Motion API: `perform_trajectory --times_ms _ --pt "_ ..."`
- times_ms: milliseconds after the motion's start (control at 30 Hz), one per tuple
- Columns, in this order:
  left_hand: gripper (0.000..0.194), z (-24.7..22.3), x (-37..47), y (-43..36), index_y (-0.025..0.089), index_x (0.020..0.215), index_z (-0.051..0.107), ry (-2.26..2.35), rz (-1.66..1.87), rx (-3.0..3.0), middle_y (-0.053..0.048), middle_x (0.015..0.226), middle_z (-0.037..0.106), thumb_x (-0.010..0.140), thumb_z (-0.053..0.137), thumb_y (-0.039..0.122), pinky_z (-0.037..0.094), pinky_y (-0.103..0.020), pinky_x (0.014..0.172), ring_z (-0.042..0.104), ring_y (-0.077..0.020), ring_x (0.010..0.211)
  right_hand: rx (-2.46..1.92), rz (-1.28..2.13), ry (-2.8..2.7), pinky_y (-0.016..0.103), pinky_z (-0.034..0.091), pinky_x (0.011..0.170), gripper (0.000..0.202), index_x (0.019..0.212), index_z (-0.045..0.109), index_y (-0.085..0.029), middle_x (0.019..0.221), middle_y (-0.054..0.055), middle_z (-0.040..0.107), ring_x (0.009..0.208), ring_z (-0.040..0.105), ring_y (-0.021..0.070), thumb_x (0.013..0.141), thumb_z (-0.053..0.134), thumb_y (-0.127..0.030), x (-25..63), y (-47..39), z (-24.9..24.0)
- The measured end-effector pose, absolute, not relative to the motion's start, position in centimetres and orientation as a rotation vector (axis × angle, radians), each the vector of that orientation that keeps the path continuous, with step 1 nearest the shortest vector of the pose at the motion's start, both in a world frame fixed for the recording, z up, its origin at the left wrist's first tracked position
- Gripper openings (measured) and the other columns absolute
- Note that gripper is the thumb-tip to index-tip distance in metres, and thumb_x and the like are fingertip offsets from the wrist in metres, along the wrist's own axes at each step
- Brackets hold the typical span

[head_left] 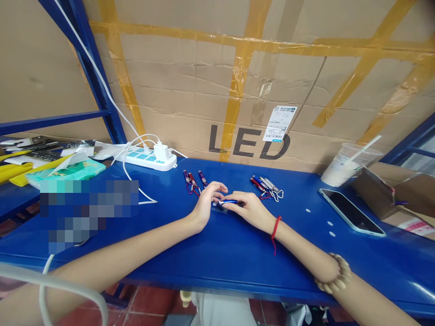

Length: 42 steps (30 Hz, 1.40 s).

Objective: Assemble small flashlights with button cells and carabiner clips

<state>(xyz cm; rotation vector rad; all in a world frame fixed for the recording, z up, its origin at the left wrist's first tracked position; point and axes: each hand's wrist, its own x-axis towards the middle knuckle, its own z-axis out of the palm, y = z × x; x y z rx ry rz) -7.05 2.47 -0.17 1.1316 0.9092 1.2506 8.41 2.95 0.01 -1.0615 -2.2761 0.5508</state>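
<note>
My right hand (246, 206) pinches a small blue metallic pen-like torch (229, 202) above the blue table (217, 258), its tip pointing left. Close beside that tip is my left hand (207, 203), cupped with its fingers apart and curved over. Behind my left hand lie purple and red torches (192, 179) with small carabiner clips. Another group of red, blue and silver torches (267, 186) with clips rests behind my right hand. A small dark piece under the blue torch is too unclear to make out.
A white power strip (149, 158) with plugs and cables stands at the back left, near a teal packet (73, 170). On the right are a phone (351, 212), a plastic cup (343, 167) and an open cardboard box (390, 194). A large carton (190, 99) backs the table.
</note>
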Motion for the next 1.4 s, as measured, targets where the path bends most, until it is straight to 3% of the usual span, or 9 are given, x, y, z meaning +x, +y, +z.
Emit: perform_trajectory --times_ms 367,800,967,1400 --pt "0.017 -0.28 -7.13 2.58 0.017 0.073 0.054 0.927 1.241 1.177 -0.001 0.082 0.057 0.074 0.043 0.029 0.038 -0.023 0.066 0.051 -0.0125 0.071 -1.041 0.569 -2.289 0.022 0.042 0.061 0.025 0.098 0.071 -0.022 0.091 0.003 0.068 0.068 0.057 0.0136 0.085 0.058 -0.038 8.37 2.85 -0.09" --pt "0.017 -0.37 -7.15 2.56 0.018 0.073 0.054 0.926 1.24 1.172 -0.001 0.081 0.057 0.075 0.043 0.03 0.039 -0.023 0.065 0.052 -0.0138 0.071 -1.053 0.639 -2.277 0.025 0.044 0.07 0.024 0.102 0.068 -0.022 0.098 0.004 0.067 0.084 0.061 0.0174 0.089 0.052 -0.033 8.36 2.91 -0.2" --pt "0.017 -0.27 -7.1 2.51 0.018 0.071 0.054 0.938 1.238 1.168 -0.001 0.08 0.057 0.074 0.043 0.031 0.039 -0.023 0.063 0.052 -0.0142 0.071 -1.063 0.613 -2.285 0.025 0.044 0.069 0.023 0.101 0.069 -0.022 0.096 0.004 0.068 0.082 0.061 0.0174 0.088 0.053 -0.032 8.41 2.93 -0.01" --pt "0.015 -0.26 -7.13 2.46 0.018 0.072 0.053 0.938 1.225 1.201 -0.001 0.081 0.056 0.073 0.042 0.029 0.038 -0.023 0.063 0.051 -0.0147 0.072 -1.089 0.577 -2.288 0.025 0.046 0.071 0.026 0.103 0.066 -0.023 0.1 0.003 0.067 0.08 0.062 0.0165 0.088 0.051 -0.038 8.18 2.7 -0.23"
